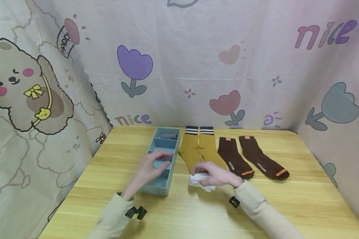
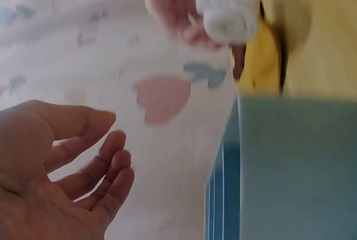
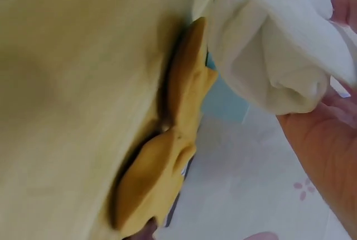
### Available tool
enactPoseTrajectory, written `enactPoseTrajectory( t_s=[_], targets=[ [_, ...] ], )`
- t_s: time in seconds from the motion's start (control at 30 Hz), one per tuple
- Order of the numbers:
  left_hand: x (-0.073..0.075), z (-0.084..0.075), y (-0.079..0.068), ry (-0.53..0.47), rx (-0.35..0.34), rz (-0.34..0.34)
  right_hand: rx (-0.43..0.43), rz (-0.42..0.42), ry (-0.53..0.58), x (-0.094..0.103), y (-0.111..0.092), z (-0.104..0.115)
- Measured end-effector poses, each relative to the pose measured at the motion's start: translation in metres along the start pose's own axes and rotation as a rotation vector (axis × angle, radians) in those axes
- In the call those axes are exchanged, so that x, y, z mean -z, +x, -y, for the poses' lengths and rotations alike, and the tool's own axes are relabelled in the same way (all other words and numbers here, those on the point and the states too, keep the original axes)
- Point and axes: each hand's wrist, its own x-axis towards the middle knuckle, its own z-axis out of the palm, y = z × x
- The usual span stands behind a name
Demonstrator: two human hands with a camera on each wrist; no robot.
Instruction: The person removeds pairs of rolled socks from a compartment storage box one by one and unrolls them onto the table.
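A rolled-up white sock (image 1: 198,179) is in the grip of my right hand (image 1: 213,174), held above the table in front of the mustard socks. In the right wrist view the white roll (image 3: 273,44) shows its coiled, folded end. My left hand (image 1: 149,167) hovers over the blue divided box (image 1: 161,191), fingers loosely bent and nothing between them. The left wrist view shows that hand (image 2: 72,167) beside the box, thumb and fingertips apart. A dark grey rolled item (image 1: 169,136) lies in the box's far compartment.
Two mustard socks (image 1: 207,146) with striped cuffs lie flat right of the box. Farther right are two brown socks (image 1: 261,157) with orange toe stripes. The wooden table (image 1: 107,176) meets a printed curtain (image 1: 179,59) at the back.
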Motion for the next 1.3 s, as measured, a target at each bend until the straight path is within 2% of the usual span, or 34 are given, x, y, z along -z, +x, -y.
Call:
enactPoseTrajectory(
  t_s=[0.13, 0.27, 0.43, 0.6, 0.8, 0.97, 1.17, 1.3],
  targets=[
    [-0.017, -0.016, -0.004, -0.027, -0.038, 0.113, -0.004, 0.010, -0.016, -0.001, -0.012, -0.007],
    [-0.035, -0.024, -0.009, -0.057, -0.034, 0.236, -0.044, 0.030, 0.011, -0.002, -0.021, -0.012],
    [-0.056, -0.024, -0.013, -0.126, 0.031, 0.385, -0.112, 0.044, 0.016, -0.004, -0.030, -0.019],
    [-0.074, -0.021, -0.015, -0.131, 0.092, 0.491, -0.119, 0.043, 0.009, -0.005, -0.035, -0.023],
    [-0.084, -0.020, -0.016, -0.116, 0.155, 0.551, -0.083, 0.026, 0.026, -0.003, -0.038, -0.030],
    [-0.088, -0.020, -0.015, -0.111, 0.174, 0.580, -0.067, 0.025, 0.022, -0.002, -0.038, -0.034],
    [-0.093, -0.018, -0.014, -0.097, 0.117, 0.594, -0.069, 0.041, 0.008, 0.000, -0.036, -0.034],
    [-0.096, -0.018, -0.017, -0.064, 0.084, 0.580, -0.062, 0.058, 0.000, 0.000, -0.034, -0.035]
  ],
)
